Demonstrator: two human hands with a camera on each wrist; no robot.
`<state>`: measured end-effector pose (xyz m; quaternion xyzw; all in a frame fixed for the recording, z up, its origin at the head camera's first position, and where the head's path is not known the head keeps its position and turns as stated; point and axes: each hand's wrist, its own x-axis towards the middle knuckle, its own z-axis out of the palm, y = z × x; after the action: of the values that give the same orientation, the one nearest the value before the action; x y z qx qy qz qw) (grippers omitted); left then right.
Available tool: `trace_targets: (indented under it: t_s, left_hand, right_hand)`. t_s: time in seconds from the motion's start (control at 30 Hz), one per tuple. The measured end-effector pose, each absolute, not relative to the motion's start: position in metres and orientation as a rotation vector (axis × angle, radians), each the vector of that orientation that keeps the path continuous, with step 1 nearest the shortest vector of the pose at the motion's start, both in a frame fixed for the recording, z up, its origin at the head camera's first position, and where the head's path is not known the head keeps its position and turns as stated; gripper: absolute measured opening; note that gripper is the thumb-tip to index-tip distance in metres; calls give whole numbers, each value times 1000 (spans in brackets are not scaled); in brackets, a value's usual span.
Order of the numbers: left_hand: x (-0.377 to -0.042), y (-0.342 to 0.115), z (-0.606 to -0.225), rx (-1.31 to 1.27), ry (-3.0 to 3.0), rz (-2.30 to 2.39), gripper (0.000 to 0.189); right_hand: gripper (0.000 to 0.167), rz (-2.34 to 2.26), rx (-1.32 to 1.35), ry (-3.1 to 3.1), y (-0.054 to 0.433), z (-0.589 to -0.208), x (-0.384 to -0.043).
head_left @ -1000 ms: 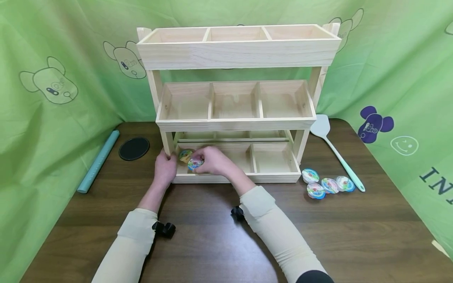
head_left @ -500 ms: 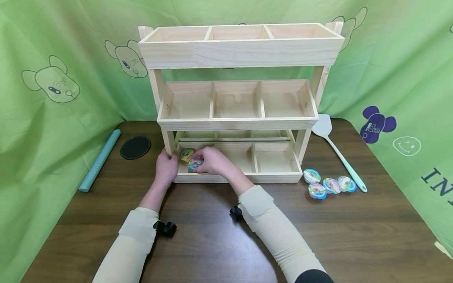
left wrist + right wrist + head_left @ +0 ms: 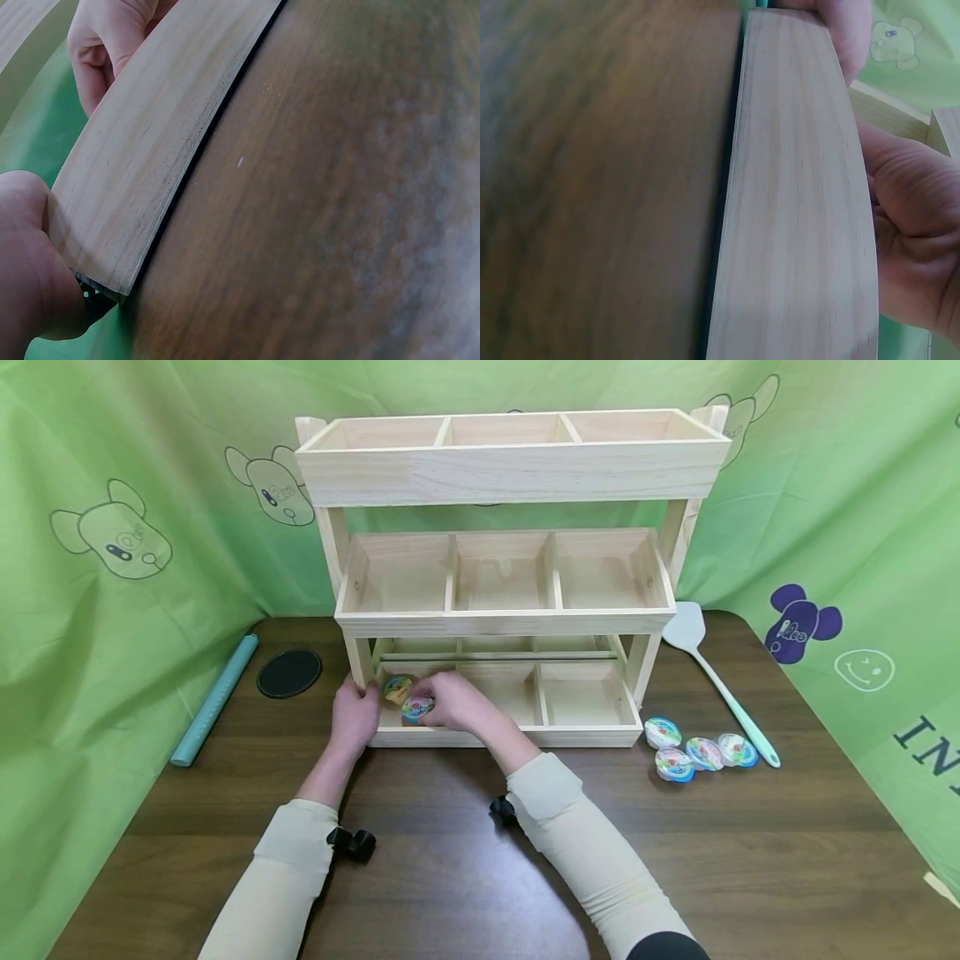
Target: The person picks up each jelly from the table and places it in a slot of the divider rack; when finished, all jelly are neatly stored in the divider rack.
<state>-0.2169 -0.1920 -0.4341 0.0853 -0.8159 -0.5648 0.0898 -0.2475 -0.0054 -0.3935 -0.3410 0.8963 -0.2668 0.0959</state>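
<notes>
Last second: Almost nothing has moved around you; the slight slide of the whole scene looks like your head turning, not the things shifting.
Your right hand: It [image 3: 457,700] pinches a printed-lid cup [image 3: 417,708] between thumb and fingers, in the same spot as a second ago.
Held cup: It is at the left compartment of the bottom tray [image 3: 585,695], near that tray's front edge. You can't tell whether its base touches the tray floor.
Second cup: A yellowish cup [image 3: 397,689] sits behind and to the left of the held one, towards the compartment's back left corner; it has kept its place.
Your left hand: It [image 3: 355,718] has stayed at the tray's front left corner, touching its end. Most of its fingers are out of sight, so you can't tell how firmly it grips.
Wrist views: Both look along the tray's front wall, which hides the cups from them.
Meaning: You have not let go of the held cup, so judge the placing at this compartment as unfinished.
Loose cups: Four more cups [image 3: 693,752] lie clustered on the table [image 3: 480,860], just off the tray's front right corner; that cluster is unchanged.
Spatula: The pale spatula [image 3: 684,628] lies beside the rack, its handle end just behind the rightmost loose cup.
Table's left side: A black disc [image 3: 289,673] and a blue roll [image 3: 216,700] lie there, untouched.
</notes>
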Motion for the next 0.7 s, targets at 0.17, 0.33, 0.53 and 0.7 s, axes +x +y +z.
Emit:
trace_targets:
  t_s: [0.17,0.33,0.53,0.7]
  left_hand:
    - [-217,-192,-434,261,-2433,-1674,47]
    - [-217,-192,-434,257,-2433,-1684,48]
    - [-218,-193,-434,249,-2429,-1711,50]
    - [-218,-193,-434,247,-2423,-1717,49]
  right_hand:
    - [48,-766,-995,2663,-5,-392,-246]
    - [45,-737,-1048,2683,-5,-393,-246]
    - [48,-711,-1053,2680,-6,-391,-245]
    - [53,-754,-1023,2657,-4,-390,-245]
